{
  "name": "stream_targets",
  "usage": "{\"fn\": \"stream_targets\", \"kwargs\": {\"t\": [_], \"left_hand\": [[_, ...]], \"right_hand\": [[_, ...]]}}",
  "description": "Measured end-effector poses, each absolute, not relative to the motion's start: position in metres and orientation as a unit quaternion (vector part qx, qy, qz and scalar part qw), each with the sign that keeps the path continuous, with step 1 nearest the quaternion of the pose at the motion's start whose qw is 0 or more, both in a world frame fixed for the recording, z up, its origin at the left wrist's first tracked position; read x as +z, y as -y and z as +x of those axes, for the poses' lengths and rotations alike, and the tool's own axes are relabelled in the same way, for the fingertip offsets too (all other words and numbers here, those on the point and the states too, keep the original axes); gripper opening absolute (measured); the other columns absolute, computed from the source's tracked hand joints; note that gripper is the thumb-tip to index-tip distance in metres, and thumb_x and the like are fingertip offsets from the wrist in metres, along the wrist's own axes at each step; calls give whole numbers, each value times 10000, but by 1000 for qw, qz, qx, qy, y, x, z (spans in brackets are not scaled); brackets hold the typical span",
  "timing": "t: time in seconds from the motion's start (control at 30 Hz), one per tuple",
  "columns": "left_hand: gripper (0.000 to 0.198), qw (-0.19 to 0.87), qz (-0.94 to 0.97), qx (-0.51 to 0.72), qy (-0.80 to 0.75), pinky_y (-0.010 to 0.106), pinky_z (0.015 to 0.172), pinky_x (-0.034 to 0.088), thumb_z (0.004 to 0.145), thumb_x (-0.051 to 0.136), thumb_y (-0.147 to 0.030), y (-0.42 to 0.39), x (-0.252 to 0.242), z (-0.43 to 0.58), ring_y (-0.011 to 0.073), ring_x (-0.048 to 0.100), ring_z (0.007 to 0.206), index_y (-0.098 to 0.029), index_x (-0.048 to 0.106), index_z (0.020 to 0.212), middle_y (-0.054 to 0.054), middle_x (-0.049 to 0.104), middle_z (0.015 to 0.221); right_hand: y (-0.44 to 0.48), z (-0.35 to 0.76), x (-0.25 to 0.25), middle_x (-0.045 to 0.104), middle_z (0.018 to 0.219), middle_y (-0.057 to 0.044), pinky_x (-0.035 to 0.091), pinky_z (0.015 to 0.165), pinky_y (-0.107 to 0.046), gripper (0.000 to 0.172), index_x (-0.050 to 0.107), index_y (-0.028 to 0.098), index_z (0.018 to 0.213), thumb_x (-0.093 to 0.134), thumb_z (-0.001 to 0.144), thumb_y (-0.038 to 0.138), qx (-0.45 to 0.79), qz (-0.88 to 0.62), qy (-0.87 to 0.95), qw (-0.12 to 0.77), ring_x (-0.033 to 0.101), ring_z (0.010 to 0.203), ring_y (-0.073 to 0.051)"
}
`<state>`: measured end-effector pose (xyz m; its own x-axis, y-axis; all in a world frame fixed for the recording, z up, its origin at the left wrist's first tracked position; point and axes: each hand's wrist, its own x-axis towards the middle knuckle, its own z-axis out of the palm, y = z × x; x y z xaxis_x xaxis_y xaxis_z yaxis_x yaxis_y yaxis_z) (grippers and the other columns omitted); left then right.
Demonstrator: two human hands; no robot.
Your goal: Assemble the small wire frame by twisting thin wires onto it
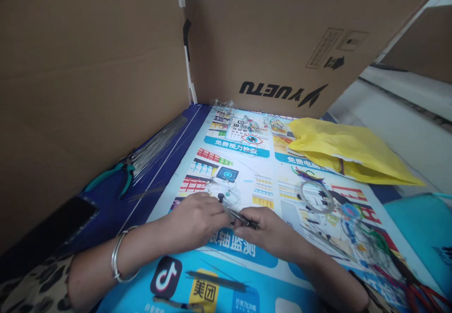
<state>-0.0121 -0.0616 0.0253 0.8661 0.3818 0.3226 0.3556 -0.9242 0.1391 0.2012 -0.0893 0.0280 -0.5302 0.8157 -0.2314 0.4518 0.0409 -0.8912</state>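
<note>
Near the middle of the printed poster sheet [278,299], my two hands meet. My right hand [270,233] is closed around a slim metal tool with a dark grip [245,220], whose grey front end points toward my left hand [199,221]. The fingers of my left hand are curled shut at that end, and what they pinch is hidden. A small black knob [221,197] stands up beside the left fingertips. Just beyond it, thin wire with a small greenish bead [228,194] lies on the poster.
Teal-handled pliers [129,176] and a bundle of thin straight wires [155,146] lie left, near a black phone-like slab [76,219]. Cardboard walls [247,35] rise behind. At right are a yellow bag [346,148], a wire coil [318,197] and red-handled pliers [413,287].
</note>
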Motion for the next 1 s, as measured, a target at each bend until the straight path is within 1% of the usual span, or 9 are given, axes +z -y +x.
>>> {"fn": "stream_targets", "kwargs": {"t": [0.07, 0.13, 0.33, 0.5, 0.57, 0.67, 0.73, 0.87, 1.0], "left_hand": [[170, 7, 962, 173, -213, 311, 585, 422, 818, 439, -91, 62, 26, -14, 160, 542, 641, -181, 583, 812, 15, 599, 689], [167, -21, 957, 175, -231, 318, 573, 407, 806, 439, -83, 61, 26, -16, 164, 523, 626, -178, 574, 781, 14, 583, 674], [185, -58, 942, 208, -257, 314, 617, 389, 842, 429, -102, 60, 23, -16, 163, 531, 708, -180, 579, 919, 20, 612, 777], [186, -97, 951, 175, -234, 332, 665, 367, 855, 447, -121, 65, 30, -10, 189, 504, 802, -158, 576, 982, 53, 609, 921], [127, -105, 957, 155, -223, 339, 671, 356, 840, 502, -154, 70, 33, -7, 196, 487, 798, -149, 584, 938, 50, 598, 899], [21, -103, 960, 126, -227, 333, 642, 330, 800, 568, -162, 76, 33, -3, 193, 453, 742, -152, 578, 816, 31, 563, 794], [31, -100, 960, 122, -231, 326, 623, 313, 788, 582, -151, 80, 32, -2, 188, 431, 710, -155, 561, 766, 23, 530, 732], [68, -95, 962, 128, -222, 327, 637, 320, 794, 584, -163, 83, 30, -3, 201, 430, 731, -159, 543, 740, 28, 511, 722], [32, -103, 959, 117, -237, 342, 655, 346, 798, 565, -141, 85, 28, -3, 209, 444, 741, -153, 554, 770, 37, 522, 748]], "right_hand": [[88, 203, 28, 434, 646, 45, 314, 562, -201, 176, 526, 172, 725, 522, 802, 331, 524, -449, 703, 172, 387, 624, -91], [86, 206, 29, 438, 633, 47, 319, 565, -203, 161, 529, 176, 725, 505, 808, 311, 514, -461, 703, 171, 396, 617, -92], [83, 214, 34, 496, 642, 43, 320, 565, -207, 107, 535, 177, 708, 495, 786, 239, 449, -483, 741, 129, 437, 613, -94], [84, 211, 35, 484, 623, 49, 299, 546, -205, 143, 504, 176, 666, 519, 781, 259, 423, -490, 750, 136, 435, 601, -89], [85, 209, 35, 483, 627, 50, 303, 552, -202, 133, 508, 177, 678, 520, 783, 257, 434, -484, 746, 145, 437, 608, -90], [87, 207, 34, 491, 643, 46, 307, 561, -204, 111, 514, 177, 689, 522, 775, 246, 442, -479, 743, 153, 440, 622, -94], [89, 205, 33, 491, 648, 44, 307, 560, -208, 96, 507, 178, 686, 526, 760, 236, 445, -480, 742, 143, 432, 620, -96], [93, 203, 33, 484, 658, 46, 315, 572, -209, 56, 489, 182, 687, 535, 717, 192, 464, -470, 739, 129, 422, 636, -100], [96, 200, 32, 462, 631, 51, 311, 547, -202, 40, 493, 183, 678, 525, 695, 168, 478, -492, 713, 142, 410, 615, -94]]}}
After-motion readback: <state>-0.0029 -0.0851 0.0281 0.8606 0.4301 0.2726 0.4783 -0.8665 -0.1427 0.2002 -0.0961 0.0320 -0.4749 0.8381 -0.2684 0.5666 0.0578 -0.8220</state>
